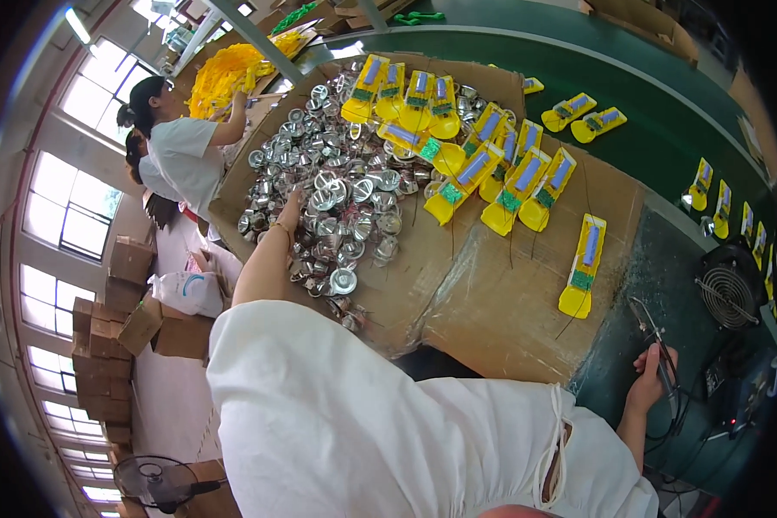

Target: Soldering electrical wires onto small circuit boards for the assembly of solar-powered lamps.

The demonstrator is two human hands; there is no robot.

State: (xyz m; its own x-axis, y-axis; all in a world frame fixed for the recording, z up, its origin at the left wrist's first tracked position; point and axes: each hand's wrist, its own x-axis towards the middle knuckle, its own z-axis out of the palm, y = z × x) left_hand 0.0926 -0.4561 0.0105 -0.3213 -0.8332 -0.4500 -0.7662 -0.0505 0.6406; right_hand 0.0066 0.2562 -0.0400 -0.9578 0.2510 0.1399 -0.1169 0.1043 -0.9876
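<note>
My left hand [293, 212] reaches into a heap of shiny silver, round lamp-head-like parts [341, 192] on the cardboard. Its fingers are among the parts, so whether they grip one is hidden. At the right side, my right hand [652, 371] is closed around a soldering iron [651, 326] with a dark cable, its tip pointing away from me. Between the hands, a single yellow housing [583, 268] with a blue cylindrical cell, a green circuit board and thin wires lies on the cardboard. Several similar yellow housings [520, 190] lie grouped beyond it, some overlapping.
A cardboard sheet [509, 302] covers the worktop. Along the far right runs a green belt [647, 142] carrying more yellow housings. A small round fan [727, 295] and a dark box with a red light [734, 414] stand right. At left, a co-worker [181, 142] works near yellow parts [224, 78].
</note>
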